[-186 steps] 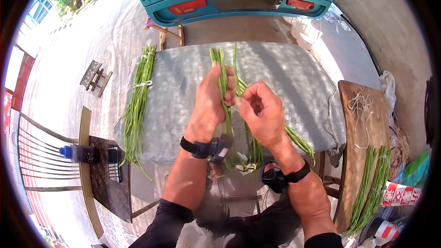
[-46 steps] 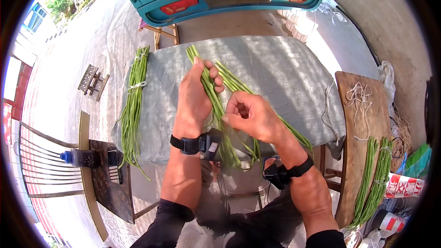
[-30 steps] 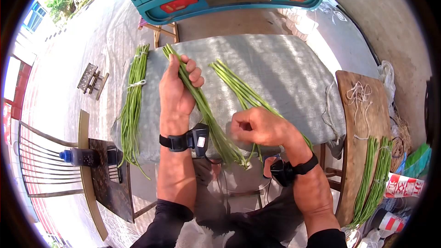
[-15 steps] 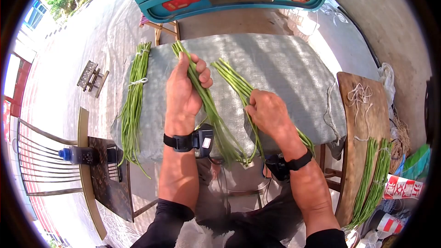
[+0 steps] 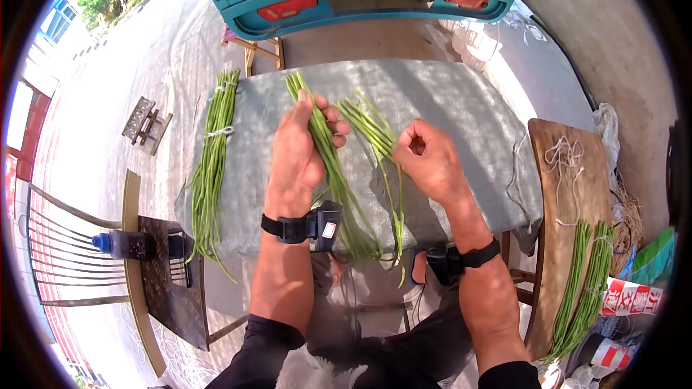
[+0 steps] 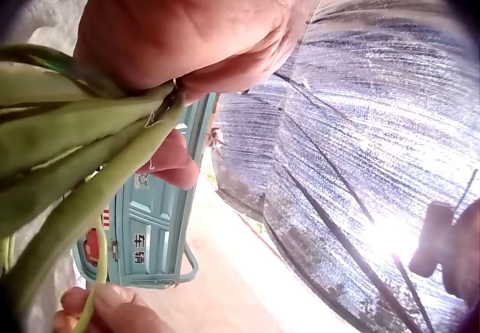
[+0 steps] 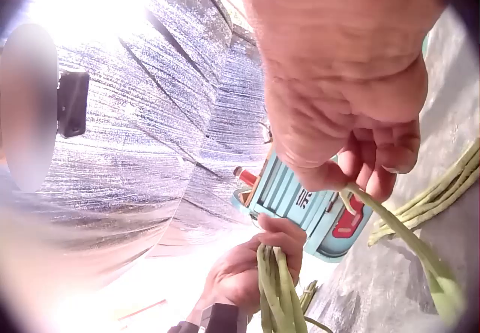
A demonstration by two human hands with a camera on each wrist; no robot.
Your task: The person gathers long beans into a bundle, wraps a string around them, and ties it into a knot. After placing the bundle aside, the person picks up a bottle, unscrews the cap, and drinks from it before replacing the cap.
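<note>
In the head view, my left hand (image 5: 297,151) grips a bunch of green long beans (image 5: 337,180) near its upper ends, and the thin tails hang over the table's front edge. To the right, my right hand (image 5: 432,160) pinches a single long bean (image 7: 409,247) between thumb and fingers, as the right wrist view shows. Several loose long beans (image 5: 364,124) lie on the cloth-covered table (image 5: 447,101) between the hands. A long-bean bundle (image 5: 211,166) tied with white string lies along the table's left side.
On the right, a wooden bench (image 5: 566,198) holds more tied long beans (image 5: 595,274) and loose white strings (image 5: 564,155). A chair with a bottle (image 5: 122,243) stands at the left. Beyond the table is a blue vehicle (image 5: 360,3).
My right hand reached to the loose beans and has drawn back holding one. Beans that stretched under the right forearm no longer show there. My left hand and its bunch shifted slightly right.
</note>
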